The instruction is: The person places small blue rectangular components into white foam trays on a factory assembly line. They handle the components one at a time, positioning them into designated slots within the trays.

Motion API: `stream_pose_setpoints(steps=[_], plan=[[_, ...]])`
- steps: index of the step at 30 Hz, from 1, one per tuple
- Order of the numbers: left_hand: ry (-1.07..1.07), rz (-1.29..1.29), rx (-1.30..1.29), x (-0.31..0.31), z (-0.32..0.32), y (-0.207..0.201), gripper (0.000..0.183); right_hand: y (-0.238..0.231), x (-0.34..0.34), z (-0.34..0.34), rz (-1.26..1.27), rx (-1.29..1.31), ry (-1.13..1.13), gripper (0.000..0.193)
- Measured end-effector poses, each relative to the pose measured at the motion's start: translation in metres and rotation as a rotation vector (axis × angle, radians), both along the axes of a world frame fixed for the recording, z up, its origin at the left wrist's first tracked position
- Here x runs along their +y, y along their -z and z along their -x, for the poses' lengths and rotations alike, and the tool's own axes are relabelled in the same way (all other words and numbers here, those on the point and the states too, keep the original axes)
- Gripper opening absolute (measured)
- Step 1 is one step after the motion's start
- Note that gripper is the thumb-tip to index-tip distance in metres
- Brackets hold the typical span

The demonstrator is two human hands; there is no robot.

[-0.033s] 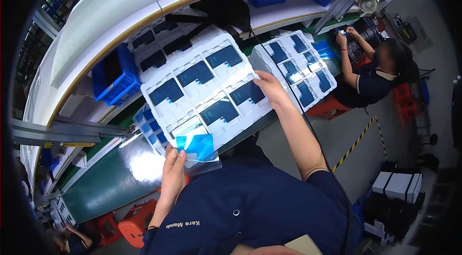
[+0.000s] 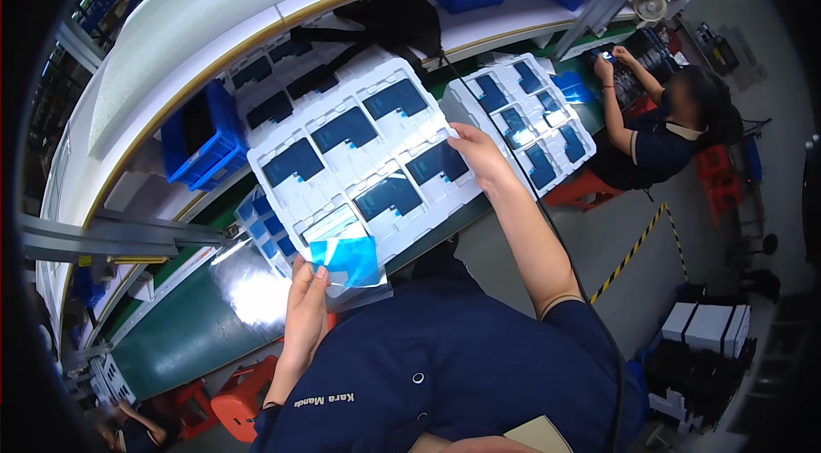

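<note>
In front of me is a white plastic tray (image 2: 376, 70) with moulded pockets, sitting at a slant. Several dark, L-shaped flat pieces (image 2: 344, 130) lie in its pockets. My right hand (image 2: 477, 152) is closed on the tray's right edge, thumb on top. At the near left corner, my left hand (image 2: 306, 295) pinches a glossy blue film (image 2: 349, 255), thumb over it. A clear sheet shows below the film. The film partly covers the near left pocket; whether my left fingers also touch the tray is hidden.
Right of it stands a second white tray (image 2: 506, 87) with similar pieces. A blue bin (image 2: 203, 138) is at the left, below a curved white shelf (image 2: 205, 51). A black cable (image 2: 560, 244) runs past my right arm. A co-worker (image 2: 676, 115) sits at the right.
The blue film has tilted slightly in my left hand, and more of the clear sheet shows below it. My right hand keeps its hold on the tray edge.
</note>
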State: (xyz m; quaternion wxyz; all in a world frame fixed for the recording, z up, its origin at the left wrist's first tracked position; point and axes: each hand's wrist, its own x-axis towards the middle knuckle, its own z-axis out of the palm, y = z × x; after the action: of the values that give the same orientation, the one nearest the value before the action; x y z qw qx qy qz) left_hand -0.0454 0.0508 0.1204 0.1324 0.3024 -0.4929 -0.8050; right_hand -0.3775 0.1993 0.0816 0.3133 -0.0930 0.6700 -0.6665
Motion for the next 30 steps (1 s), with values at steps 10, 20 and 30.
stream_pose_setpoints(steps=[10, 20, 30], plan=[[-0.023, -0.034, 0.176, 0.007, 0.036, -0.042, 0.029, 0.004, -0.009, 0.050, -0.078, -0.004, 0.043, 0.033], [-0.084, -0.027, 0.267, 0.019, 0.052, -0.047, 0.025, -0.031, -0.019, 0.052, -0.224, 0.024, 0.071, 0.044], [-0.178, 0.082, 0.146, 0.013, 0.031, -0.051, 0.023, 0.016, -0.005, 0.022, -0.005, 0.020, 0.089, 0.027]])
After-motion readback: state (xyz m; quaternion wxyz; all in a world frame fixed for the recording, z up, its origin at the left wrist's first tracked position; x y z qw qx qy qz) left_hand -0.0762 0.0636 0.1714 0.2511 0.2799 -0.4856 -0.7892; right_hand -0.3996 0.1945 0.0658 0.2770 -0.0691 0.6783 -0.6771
